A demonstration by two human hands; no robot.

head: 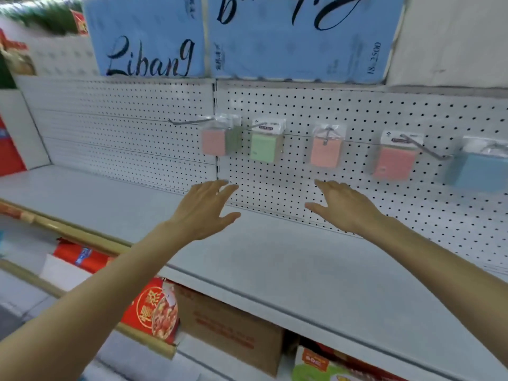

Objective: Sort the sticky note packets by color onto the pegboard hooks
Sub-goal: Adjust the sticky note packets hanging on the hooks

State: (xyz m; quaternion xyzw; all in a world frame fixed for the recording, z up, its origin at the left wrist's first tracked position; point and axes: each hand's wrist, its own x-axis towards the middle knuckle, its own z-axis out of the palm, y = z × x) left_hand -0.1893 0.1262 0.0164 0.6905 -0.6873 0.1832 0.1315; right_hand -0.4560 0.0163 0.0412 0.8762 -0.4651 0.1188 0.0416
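Several sticky note packets hang on hooks along the white pegboard (275, 185). From left to right I see a pink packet (214, 142) with a greenish one behind it, a green packet (263, 147), an orange packet (325, 152), a pink-red packet (392, 163) and a blue packet (479, 169) at the right edge. My left hand (203, 210) is raised below the pink and green packets, fingers spread and holding nothing. My right hand (343, 206) is raised below the orange packet, fingers straight, holding nothing. Neither hand touches a packet.
A grey shelf (247, 259) runs below the pegboard. Large blue packages (297, 37) with black lettering stand on the shelf above. A bare hook (189, 121) sticks out at the left. Red boxes (154, 312) and a cardboard carton (231, 328) sit on lower shelves.
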